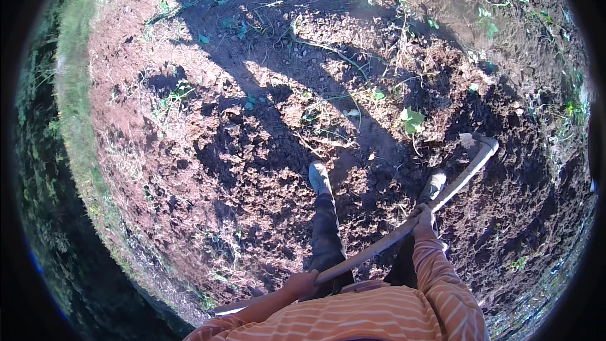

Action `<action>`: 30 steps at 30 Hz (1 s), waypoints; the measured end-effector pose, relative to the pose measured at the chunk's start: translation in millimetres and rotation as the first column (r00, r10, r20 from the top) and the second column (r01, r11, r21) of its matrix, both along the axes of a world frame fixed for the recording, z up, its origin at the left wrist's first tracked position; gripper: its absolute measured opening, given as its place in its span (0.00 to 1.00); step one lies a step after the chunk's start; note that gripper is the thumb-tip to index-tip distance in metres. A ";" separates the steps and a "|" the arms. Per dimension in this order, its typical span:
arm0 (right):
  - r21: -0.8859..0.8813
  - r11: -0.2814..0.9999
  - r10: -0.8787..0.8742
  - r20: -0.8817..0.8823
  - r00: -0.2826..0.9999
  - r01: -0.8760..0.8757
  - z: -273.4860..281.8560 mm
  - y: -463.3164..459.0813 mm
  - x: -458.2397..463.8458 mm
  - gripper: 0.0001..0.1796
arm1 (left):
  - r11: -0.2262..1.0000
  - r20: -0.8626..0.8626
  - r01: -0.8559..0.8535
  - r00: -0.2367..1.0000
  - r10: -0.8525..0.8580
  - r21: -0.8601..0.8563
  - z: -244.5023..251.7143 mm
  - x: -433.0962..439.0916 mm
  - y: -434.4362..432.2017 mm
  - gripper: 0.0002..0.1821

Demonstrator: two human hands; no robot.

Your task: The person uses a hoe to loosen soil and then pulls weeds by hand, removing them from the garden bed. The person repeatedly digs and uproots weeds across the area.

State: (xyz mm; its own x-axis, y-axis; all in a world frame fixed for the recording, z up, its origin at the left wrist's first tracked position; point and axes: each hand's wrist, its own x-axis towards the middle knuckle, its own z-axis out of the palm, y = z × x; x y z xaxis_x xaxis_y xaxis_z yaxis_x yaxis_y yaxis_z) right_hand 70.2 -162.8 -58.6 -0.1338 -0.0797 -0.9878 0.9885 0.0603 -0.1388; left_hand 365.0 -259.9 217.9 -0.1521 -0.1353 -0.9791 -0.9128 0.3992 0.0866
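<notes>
A hoe with a long wooden handle point(378, 245) slants across the front of my body. Low by my waist, my left hand point(303, 284) is wrapped around the handle toward its rear end, which shows again behind the forearm. Farther up the shaft, my right hand point(424, 221) grips it above my right shoe point(434, 183). At the far right the metal hoe head point(469, 141) hangs over or rests on the dark soil; I cannot tell which. Part of the blade blends into the shadow there.
Rough, cloddy soil point(246, 199) lies around my feet, my left shoe point(319, 176) on it. Cut vines point(331, 49) and a green leaf point(412, 120) are scattered ahead, under my shadow. A grass strip point(75, 104) borders the plot at the left, with dark vegetation beyond.
</notes>
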 end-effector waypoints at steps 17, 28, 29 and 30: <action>-0.406 0.905 -0.292 -0.807 0.514 -0.123 263.2 -64.2 -305.3 0.09 | 0.985 -0.852 -0.086 0.517 -0.086 -0.151 -123.8 -258.0 -102.9 0.14; -0.367 0.906 -0.209 -0.820 0.533 -0.209 132.5 -258.1 -268.1 0.05 | 0.945 -0.737 -0.277 0.672 0.063 -0.173 -142.1 -198.3 -225.3 0.12; -0.314 0.937 -0.138 -0.732 0.667 -0.151 81.8 -278.3 -215.7 0.06 | 0.906 -0.584 -0.378 0.785 0.205 -0.191 -138.5 -154.1 -222.9 0.13; -0.191 0.966 0.034 -0.576 0.817 -0.174 30.2 -294.3 -159.9 0.06 | 0.915 -0.376 -0.321 0.901 0.215 -0.245 -132.1 -111.9 -219.7 0.15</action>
State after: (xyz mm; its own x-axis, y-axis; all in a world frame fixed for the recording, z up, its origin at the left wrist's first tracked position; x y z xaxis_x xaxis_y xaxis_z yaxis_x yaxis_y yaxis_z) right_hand -89.6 -457.1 -28.4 -0.6388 -0.3346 -0.6928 0.7204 0.0561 -0.6913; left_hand 253.1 -479.5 85.8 -0.3788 -0.4912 -0.7844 -0.9255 0.1983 0.3228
